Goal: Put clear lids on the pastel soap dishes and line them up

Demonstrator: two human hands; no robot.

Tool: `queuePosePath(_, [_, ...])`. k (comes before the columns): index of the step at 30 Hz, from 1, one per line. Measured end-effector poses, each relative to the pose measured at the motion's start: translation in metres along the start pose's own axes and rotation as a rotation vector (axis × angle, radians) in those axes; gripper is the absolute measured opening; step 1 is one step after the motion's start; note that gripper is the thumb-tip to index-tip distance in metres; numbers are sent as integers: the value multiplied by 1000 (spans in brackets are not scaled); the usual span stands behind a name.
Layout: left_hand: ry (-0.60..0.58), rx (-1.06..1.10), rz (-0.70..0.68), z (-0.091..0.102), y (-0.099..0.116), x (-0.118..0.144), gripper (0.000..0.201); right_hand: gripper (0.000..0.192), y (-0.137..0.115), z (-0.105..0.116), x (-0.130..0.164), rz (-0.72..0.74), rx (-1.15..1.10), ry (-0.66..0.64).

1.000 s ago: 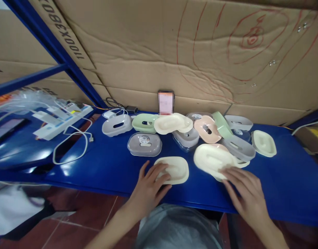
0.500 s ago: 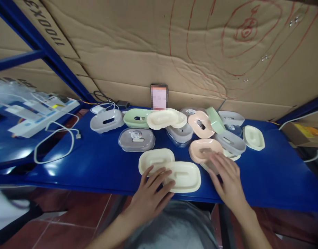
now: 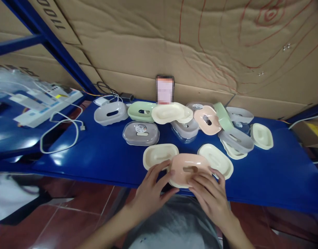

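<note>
My left hand [image 3: 151,192] and right hand [image 3: 209,193] are both closed on the pink soap-dish piece [image 3: 188,170] at the near edge of the blue table [image 3: 102,155], fingers spread along its near rim, one hand at each end, the two hands close but not touching. I judge this as the seating step: the pink piece, an oval shell of smooth matte plastic with a slot through its middle, sits over something pale beneath, though I cannot tell whether it is pressed home. Going on would call for even downward pressure at both ends, keeping the oval square to whatever lies under it. Just left of it lies a cream tray [image 3: 160,155], shallow and rounded; just right, touching or nearly so, a second cream tray [image 3: 216,160]. Farther back stands a grey dish under a clear lid [image 3: 140,133], glossy and stickered, then a loose heap of green, grey, cream and pink shells [image 3: 200,121]. A white cable [image 3: 60,133] loops at far left, before creased cardboard [image 3: 148,41].
</note>
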State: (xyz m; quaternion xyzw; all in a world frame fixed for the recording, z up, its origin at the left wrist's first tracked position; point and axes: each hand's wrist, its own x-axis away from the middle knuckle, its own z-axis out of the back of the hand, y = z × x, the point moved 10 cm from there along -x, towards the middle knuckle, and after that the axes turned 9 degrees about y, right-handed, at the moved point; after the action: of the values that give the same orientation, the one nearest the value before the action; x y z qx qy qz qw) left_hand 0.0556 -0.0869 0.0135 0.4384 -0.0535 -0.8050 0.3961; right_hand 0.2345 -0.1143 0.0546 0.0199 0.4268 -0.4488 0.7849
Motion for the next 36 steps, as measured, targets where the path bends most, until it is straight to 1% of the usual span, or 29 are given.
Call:
queuePosePath(2, [-57, 17, 11, -2, -5, 2, 70, 37, -1, -10, 3, 2, -7, -45])
queuePosePath(5, [-201, -25, 42, -5, -16, 6, 83, 28, -1, -19, 8, 13, -1, -114])
queuePosePath(7, [-266, -78, 75, -2, -27, 8, 85, 26, -3, -21, 9, 28, 4, -146])
queuePosePath(9, [-286, -131, 90, 2, -34, 8, 82, 30, -7, -24, 9, 53, 19, -185])
queuePosePath(11, [-277, -176, 68, 6, -36, 5, 83, 34, -12, -28, 9, 83, 39, -232])
queuePosePath(13, [-255, -196, -7, 7, -29, 3, 82, 37, -13, -30, 10, 103, 55, -265])
queuePosePath(14, [-248, -196, -51, 6, -24, 2, 78, 36, -11, -30, 11, 110, 63, -280])
queuePosePath(16, [-245, -184, -118, 4, -14, 1, 65, 37, -1, -27, 15, 109, 90, -293])
queuePosePath(18, [-249, -172, -143, 4, -9, 1, 54, 42, 21, -18, 20, 45, 158, -265])
queuePosePath(20, [-230, -156, -136, 7, -9, -1, 48, 45, 50, -4, 25, -68, 264, -202])
queuePosePath(22, [-182, -153, -102, 15, -15, -5, 43, 46, 73, 6, 33, -156, 347, -168])
queuePosePath(24, [-102, -173, -45, 25, -25, -9, 39, 47, 85, 9, 40, -181, 378, -176])
queuePosePath(26, [-29, -202, 10, 33, -35, -11, 36, 50, 92, 11, 45, -188, 386, -177])
queuePosePath(28, [12, -206, 30, 37, -38, -12, 33, 51, 96, 16, 44, -209, 412, -155])
queuePosePath(30, [13, -167, -3, 36, -31, -13, 31, 51, 98, 22, 34, -213, 434, -130])
queuePosePath(32, [-27, -94, -70, 31, -16, -13, 30, 50, 93, 25, 13, -164, 429, -123])
queuePosePath(34, [-87, -30, -119, 23, -2, -13, 25, 48, 84, 21, -17, -69, 401, -140])
queuePosePath(36, [-135, -7, -135, 16, 6, -12, 22, 43, 74, 10, -48, 31, 379, -180])
